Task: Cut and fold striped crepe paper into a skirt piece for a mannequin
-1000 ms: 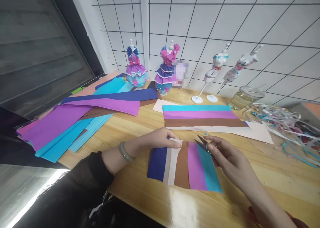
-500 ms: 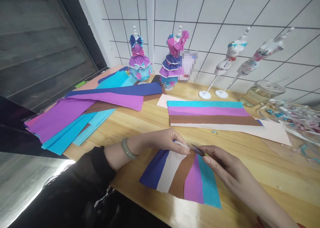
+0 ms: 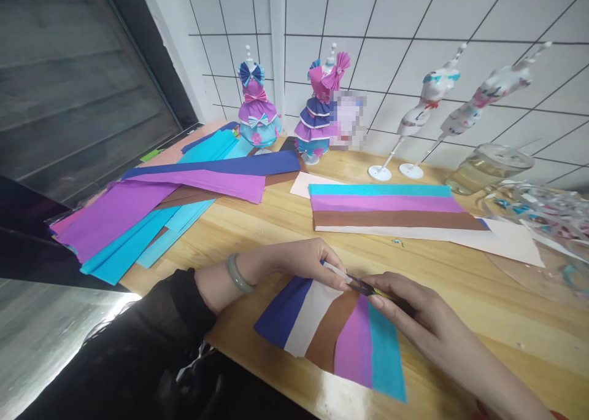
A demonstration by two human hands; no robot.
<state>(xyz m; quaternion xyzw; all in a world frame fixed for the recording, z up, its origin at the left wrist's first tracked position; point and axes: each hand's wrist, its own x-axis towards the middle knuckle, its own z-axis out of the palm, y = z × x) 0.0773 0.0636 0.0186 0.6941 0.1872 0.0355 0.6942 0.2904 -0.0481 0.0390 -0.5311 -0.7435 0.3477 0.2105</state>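
Observation:
A striped paper sheet [image 3: 352, 346] in dark blue, white, brown, purple and turquoise fans out over the table's front part, gathered at its top edge. My left hand [image 3: 317, 263], a bangle on its wrist, pinches that gathered edge, where a narrow white fold shows between thumb and fingers. From the right, my right hand [image 3: 405, 297] grips dark tweezers [image 3: 361, 283] between thumb and fingers. Their tips meet the gathered edge beside my left thumb. Whether paper is caught between the tips is too small to tell.
Coloured paper sheets [image 3: 124, 220] are piled at left. Another striped sheet [image 3: 381, 204] lies behind my hands. Two dressed mini mannequins [image 3: 260, 110] and two plainer ones [image 3: 421, 104] stand along the wall. At right are a jar of liquid [image 3: 483, 168] and paper scraps [image 3: 547, 217].
The tweezers' tips, apart before, have come together and moved slightly down against the gathered edge. My left hand keeps its pinch; the sheet's lower right corner has shifted slightly nearer.

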